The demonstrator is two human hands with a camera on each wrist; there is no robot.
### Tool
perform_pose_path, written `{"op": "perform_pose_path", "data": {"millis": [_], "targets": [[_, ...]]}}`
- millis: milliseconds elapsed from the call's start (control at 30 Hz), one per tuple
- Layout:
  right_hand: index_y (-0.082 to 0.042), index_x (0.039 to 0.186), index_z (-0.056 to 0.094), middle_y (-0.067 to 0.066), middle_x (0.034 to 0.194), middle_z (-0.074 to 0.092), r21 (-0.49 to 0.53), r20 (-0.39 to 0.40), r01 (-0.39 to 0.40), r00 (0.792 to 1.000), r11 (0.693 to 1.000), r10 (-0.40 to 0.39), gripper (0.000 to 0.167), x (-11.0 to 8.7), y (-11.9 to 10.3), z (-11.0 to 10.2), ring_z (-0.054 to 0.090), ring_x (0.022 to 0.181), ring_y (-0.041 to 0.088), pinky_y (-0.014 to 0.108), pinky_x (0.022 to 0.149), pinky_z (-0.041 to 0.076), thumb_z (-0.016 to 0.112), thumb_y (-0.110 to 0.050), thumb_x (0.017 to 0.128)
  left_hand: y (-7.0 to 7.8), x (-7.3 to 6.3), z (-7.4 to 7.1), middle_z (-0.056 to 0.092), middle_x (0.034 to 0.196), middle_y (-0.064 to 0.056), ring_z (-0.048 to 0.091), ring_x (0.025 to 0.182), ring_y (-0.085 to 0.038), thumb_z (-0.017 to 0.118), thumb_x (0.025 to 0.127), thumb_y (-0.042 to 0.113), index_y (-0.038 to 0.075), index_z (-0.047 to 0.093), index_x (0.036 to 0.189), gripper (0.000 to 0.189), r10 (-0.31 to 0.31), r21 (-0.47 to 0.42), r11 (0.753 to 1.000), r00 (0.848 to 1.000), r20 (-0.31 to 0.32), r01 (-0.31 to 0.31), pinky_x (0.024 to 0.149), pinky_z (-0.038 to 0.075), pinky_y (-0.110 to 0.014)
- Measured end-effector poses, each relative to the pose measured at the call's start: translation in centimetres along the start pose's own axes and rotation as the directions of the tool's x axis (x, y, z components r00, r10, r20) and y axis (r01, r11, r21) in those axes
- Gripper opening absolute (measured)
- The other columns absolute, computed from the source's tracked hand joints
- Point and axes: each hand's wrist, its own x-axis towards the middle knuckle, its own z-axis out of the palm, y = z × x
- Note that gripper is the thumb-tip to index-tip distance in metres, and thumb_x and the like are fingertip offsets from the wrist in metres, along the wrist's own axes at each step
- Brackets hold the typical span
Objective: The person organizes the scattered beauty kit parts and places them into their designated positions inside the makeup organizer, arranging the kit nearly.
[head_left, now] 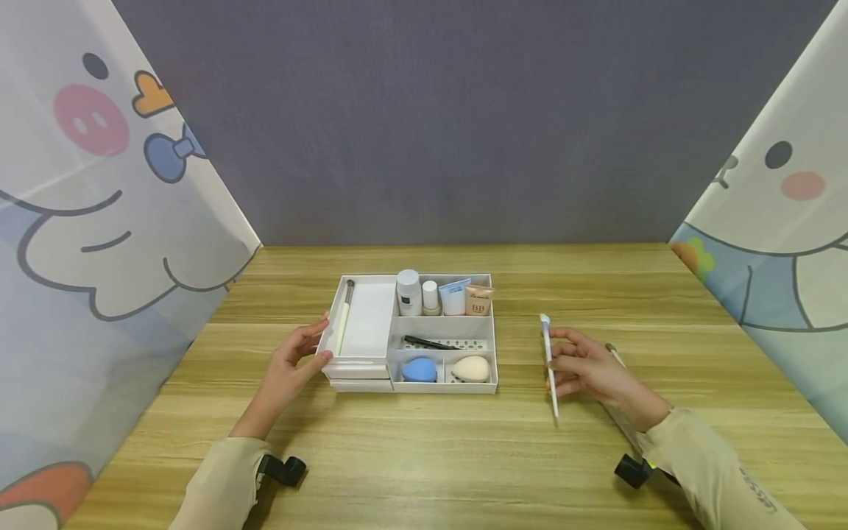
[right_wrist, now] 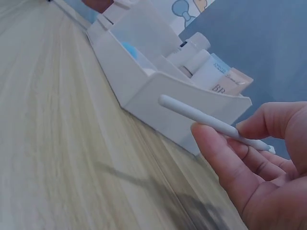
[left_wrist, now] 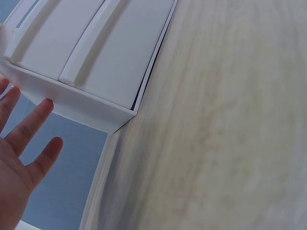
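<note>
Light wood-grain tabletop (head_left: 424,456), dark grey partition (head_left: 430,125) behind. Right grip (head_left: 589,372) is narrow, pinching the slim white makeup brush with pale angled tip (head_left: 547,346), held well apart from the white boxy compartmented organizer (head_left: 444,324), to its right. Left grip (head_left: 298,357) is wide, fingers spread at the organizer's left side. Risk: brush could twist or drop, fingertip-only hold; left-side push could slide the organizer.

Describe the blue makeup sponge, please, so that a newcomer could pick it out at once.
On the wooden table stands a white organizer. Near its front edge, just left of the cream makeup sponge, lies the blue makeup sponge, set apart by colour.
</note>
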Motion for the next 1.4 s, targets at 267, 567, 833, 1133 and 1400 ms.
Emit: {"op": "perform_pose_path", "data": {"millis": [267, 567, 833, 1133, 1400], "targets": [[-0.013, 0.132, 0.043, 0.006, 0.097, 0.06, 0.028, -0.045, 0.01, 0.999, 1.0, -0.009, 0.041, 0.7, -0.5, 1.2, 0.071, 0.078, 0.024, 0.036, 0.067, 0.06, 0.049, 0.007, 0.097, -0.1, 0.0, 0.0, 0.049, 0.148, 0.001, 0.06, 0.11, 0.001, 0.061, 0.086, -0.019, -0.013, 0.053, 0.13, 0.045, 0.008, 0.007, 1.0, 1.0, -0.001, -0.008, 0.091, 0.045, -0.014], [-0.006, 0.135, 0.035, 0.003, 0.096, 0.058, 0.047, -0.129, 0.008, 0.992, 0.999, -0.002, 0.045, 2.1, -1.7, 3.2, 0.067, 0.077, 0.019, 0.034, 0.067, 0.06, 0.052, 0.007, 0.095, -0.1, 0.0, -0.1, 0.048, 0.148, -0.004, 0.059, 0.112, 0.001, 0.061, 0.086, -0.018, -0.013, 0.053, 0.13, 0.045, -0.001, 0.002, 1.0, 1.0, -0.001, 0.001, 0.092, 0.045, -0.014], [-0.007, 0.132, 0.037, 0.001, 0.092, 0.059, 0.11, -0.111, 0.065, 0.992, 0.992, -0.053, 0.045, 3.4, -2.4, 4.8, 0.068, 0.075, 0.018, 0.032, 0.065, 0.06, 0.049, 0.012, 0.092, 0.0, 0.0, 0.0, 0.046, 0.148, -0.016, 0.059, 0.112, 0.001, 0.061, 0.086, -0.019, -0.013, 0.052, 0.13, 0.045, -0.001, -0.006, 1.0, 1.0, 0.0, 0.001, 0.092, 0.045, -0.014], [-0.003, 0.133, 0.04, 0.003, 0.094, 0.063, 0.13, -0.085, 0.114, 0.991, 0.985, -0.104, 0.046, 4.9, -2.8, 6.6, 0.068, 0.074, 0.017, 0.03, 0.062, 0.06, 0.051, 0.012, 0.09, 0.0, 0.0, 0.0, 0.046, 0.147, -0.02, 0.059, 0.111, 0.001, 0.061, 0.086, -0.019, -0.013, 0.053, 0.13, 0.045, 0.0, -0.003, 1.0, 1.0, -0.005, 0.0, 0.092, 0.045, -0.014], [0.005, 0.136, 0.036, 0.004, 0.095, 0.065, 0.139, -0.087, 0.117, 0.991, 0.983, -0.106, 0.051, 6.0, -3.3, 8.1, 0.067, 0.072, 0.017, 0.03, 0.061, 0.059, 0.05, 0.014, 0.088, 0.2, 0.0, 0.0, 0.048, 0.148, -0.006, 0.059, 0.112, 0.002, 0.061, 0.087, -0.018, -0.013, 0.053, 0.13, 0.044, -0.01, -0.003, 1.0, 1.0, -0.004, 0.01, 0.091, 0.044, -0.014]]}}
